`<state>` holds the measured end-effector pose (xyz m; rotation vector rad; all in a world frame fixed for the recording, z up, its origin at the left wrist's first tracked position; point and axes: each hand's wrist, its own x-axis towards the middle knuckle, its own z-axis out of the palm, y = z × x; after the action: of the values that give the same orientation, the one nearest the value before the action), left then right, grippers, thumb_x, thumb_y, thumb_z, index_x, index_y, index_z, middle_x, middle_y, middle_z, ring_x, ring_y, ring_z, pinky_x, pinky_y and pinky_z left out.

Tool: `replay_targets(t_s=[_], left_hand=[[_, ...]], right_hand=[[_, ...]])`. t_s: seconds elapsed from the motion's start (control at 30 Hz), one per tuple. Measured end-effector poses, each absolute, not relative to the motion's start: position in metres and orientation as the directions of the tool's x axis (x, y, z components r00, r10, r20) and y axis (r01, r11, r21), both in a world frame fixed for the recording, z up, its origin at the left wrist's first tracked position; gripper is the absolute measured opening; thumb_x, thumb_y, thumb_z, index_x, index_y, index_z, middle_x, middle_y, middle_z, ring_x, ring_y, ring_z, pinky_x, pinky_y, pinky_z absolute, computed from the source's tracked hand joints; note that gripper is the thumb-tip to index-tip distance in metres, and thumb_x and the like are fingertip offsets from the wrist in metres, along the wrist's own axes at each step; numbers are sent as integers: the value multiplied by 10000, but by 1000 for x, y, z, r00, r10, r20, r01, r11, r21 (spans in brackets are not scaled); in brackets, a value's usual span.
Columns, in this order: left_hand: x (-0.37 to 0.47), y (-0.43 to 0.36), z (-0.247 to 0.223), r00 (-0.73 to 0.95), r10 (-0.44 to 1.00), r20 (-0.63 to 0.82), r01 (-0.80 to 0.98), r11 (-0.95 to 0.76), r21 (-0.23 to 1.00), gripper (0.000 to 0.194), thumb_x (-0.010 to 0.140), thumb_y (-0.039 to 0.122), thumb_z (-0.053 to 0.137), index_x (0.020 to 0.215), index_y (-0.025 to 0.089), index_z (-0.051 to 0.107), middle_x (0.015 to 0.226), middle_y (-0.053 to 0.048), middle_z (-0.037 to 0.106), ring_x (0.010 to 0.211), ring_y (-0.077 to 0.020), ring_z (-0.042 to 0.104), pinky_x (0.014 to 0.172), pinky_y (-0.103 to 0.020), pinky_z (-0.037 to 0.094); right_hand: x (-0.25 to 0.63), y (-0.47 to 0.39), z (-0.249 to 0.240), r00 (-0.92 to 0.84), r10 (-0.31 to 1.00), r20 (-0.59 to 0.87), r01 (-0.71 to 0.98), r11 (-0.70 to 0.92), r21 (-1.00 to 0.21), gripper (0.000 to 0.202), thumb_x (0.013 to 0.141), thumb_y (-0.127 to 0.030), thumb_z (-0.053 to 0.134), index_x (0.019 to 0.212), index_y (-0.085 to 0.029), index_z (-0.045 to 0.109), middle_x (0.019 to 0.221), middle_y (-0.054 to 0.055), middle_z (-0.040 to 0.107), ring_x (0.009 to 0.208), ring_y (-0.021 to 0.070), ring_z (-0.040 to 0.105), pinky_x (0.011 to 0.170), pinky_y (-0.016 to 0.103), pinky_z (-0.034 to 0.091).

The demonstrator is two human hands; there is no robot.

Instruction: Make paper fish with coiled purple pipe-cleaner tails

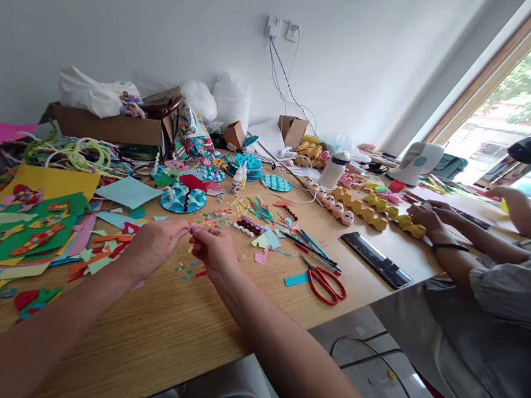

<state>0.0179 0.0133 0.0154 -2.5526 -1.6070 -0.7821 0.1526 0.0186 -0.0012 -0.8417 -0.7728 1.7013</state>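
Observation:
My left hand (166, 237) and my right hand (211, 247) meet above the table, fingertips pinched together on a small purple piece (190, 229). Its exact kind is too small to make out. Just beyond them lies a blue patterned disc (170, 200) with a red paper shape and a dark wavy strip on it. Crimped brown and purple strips (249, 226) rest to the right of my hands. Tiny coloured paper bits (189, 271) are scattered under and around my fingers. Scissors with red handles (327, 287) lie farther right, beside a blue paper strip (296, 279).
Paper sheets with cut-out fish (43, 219) cover the left side. A small glue bottle (237, 181) stands behind the disc. Pens (312, 249), a black phone-like slab (376, 260) and yellow egg-carton strips (364, 208) lie right. Another person's hands (427, 216) work at the far right.

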Motion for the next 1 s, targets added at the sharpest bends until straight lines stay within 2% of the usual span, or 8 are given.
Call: replay_targets(t_s=[0.27, 0.5, 0.8, 1.0], left_hand=[[11, 19, 10, 459, 810, 366, 878, -477, -46, 214, 844, 154, 361, 795, 177, 568, 708, -30, 601, 623, -156, 561, 505, -233, 335], [10, 19, 15, 532, 803, 268, 845, -482, -231, 192, 808, 72, 402, 823, 165, 570, 769, -48, 605, 701, -184, 588, 523, -252, 357], [21, 20, 35, 599, 752, 276, 796, -518, -314, 219, 811, 65, 381, 814, 164, 576, 737, -53, 607, 672, -187, 581, 519, -262, 366], [18, 15, 42, 564, 786, 256, 818, -486, -309, 232, 797, 48, 375, 782, 172, 571, 728, -48, 608, 661, -174, 573, 516, -249, 360]], right_hand=[[148, 21, -1, -238, 932, -272, -589, -361, -723, 96, 654, -101, 624, 571, -117, 578, 460, -22, 560, 380, 26, 400, 416, 161, 297], [149, 26, -6, -299, 898, -322, -593, -439, -675, 134, 738, -122, 593, 605, -107, 581, 490, -14, 575, 386, 25, 433, 443, 166, 364], [145, 31, 2, -235, 929, -285, -622, -369, -690, 207, 739, -130, 598, 548, -133, 518, 417, -61, 506, 344, 9, 356, 396, 145, 309], [145, 31, 4, -262, 931, -255, -570, -362, -738, 185, 686, -161, 661, 548, -122, 545, 435, -42, 528, 359, 23, 395, 399, 161, 327]])
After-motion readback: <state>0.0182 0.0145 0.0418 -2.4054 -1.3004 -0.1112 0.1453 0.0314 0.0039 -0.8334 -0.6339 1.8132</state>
